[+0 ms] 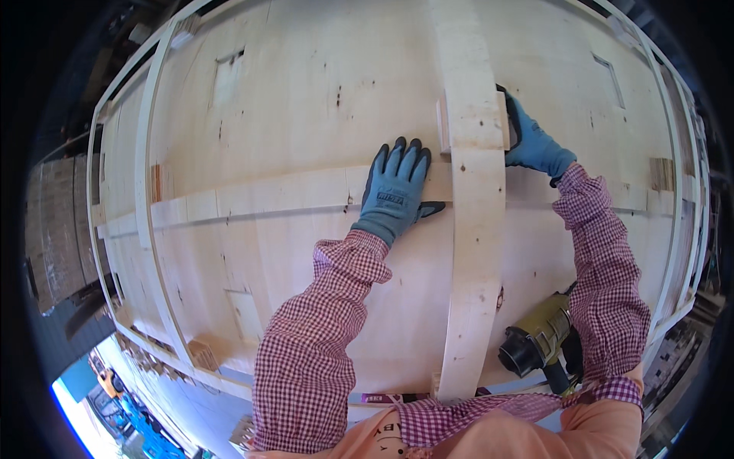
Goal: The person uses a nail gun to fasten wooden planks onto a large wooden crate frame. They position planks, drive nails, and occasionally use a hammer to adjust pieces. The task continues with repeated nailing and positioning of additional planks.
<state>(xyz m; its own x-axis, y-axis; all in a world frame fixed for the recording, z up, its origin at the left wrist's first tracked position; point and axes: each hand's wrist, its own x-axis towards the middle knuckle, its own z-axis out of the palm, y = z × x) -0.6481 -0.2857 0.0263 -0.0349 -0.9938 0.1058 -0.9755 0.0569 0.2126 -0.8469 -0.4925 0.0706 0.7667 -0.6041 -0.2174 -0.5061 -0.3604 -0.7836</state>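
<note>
My left hand (pixel 396 187), in a blue glove with dark fingertips, lies flat with its fingers stretched over a crosswise wooden strip (pixel 321 183) on a large pale plywood panel (pixel 298 107). Just right of it, a long wooden board (pixel 475 199) runs from far to near across the strip. Under this board sits a small wooden block (pixel 443 126), its ends showing at both sides. My right hand (pixel 529 138), gloved alike, curls its fingers and thumb around the block's right end against the board; the fingertips are partly hidden.
An olive and black power nailer (pixel 539 333) rests on the panel beside my right forearm. Another long slat (pixel 145 153) crosses the panel at the left, with block stacks (pixel 162 182) near it. Wrapped stacked goods (pixel 57 229) stand beyond the left edge.
</note>
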